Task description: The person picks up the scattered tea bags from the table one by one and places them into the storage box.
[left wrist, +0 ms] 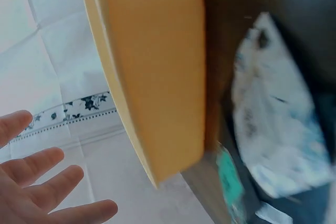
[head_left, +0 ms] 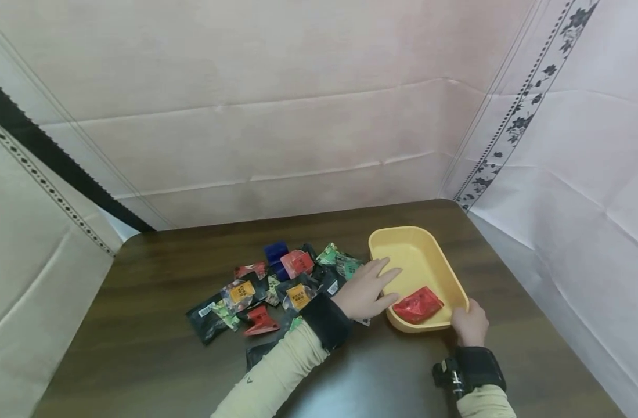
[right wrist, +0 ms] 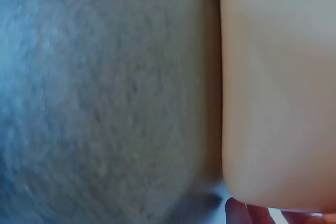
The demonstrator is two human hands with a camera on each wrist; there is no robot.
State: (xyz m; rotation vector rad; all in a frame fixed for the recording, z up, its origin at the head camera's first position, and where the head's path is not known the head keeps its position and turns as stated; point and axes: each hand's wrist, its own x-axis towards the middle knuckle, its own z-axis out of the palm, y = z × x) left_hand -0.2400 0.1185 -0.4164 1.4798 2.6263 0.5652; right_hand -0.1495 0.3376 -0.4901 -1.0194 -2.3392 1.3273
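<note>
**Packet Pile and Tray: Hand Positions**

A brown wood-grain tabletop (head_left: 136,360) is bordered at the left and rear by white cloth (head_left: 298,116). On its left-centre portion, small sealed packets are piled loosely, some overlapping. At the outer left, a black packet (head_left: 202,325) with a white label is located. Beside it, a clear-fronted packet with an orange label (head_left: 242,291) is seen, with a red bow-shaped packet (head_left: 262,321) just to its near right. A dark blue packet (head_left: 277,260) is positioned at the rear of the pile, and green-printed packets (head_left: 346,262) at its right end.

The left hand (head_left: 367,290) is extended across the left rim of the tray; its grip is wide, with fingers straight and spread, and nothing is held. A yellow rectangular tray (head_left: 410,255) is placed to the right of the pile. A glossy red packet (head_left: 418,305) is contained in the tray, at its near end. The tray's near right corner is held by the right hand (head_left: 471,324), whose grip is closed around the wall. Around the right wrist, a black band (head_left: 480,367) is fitted.
</note>
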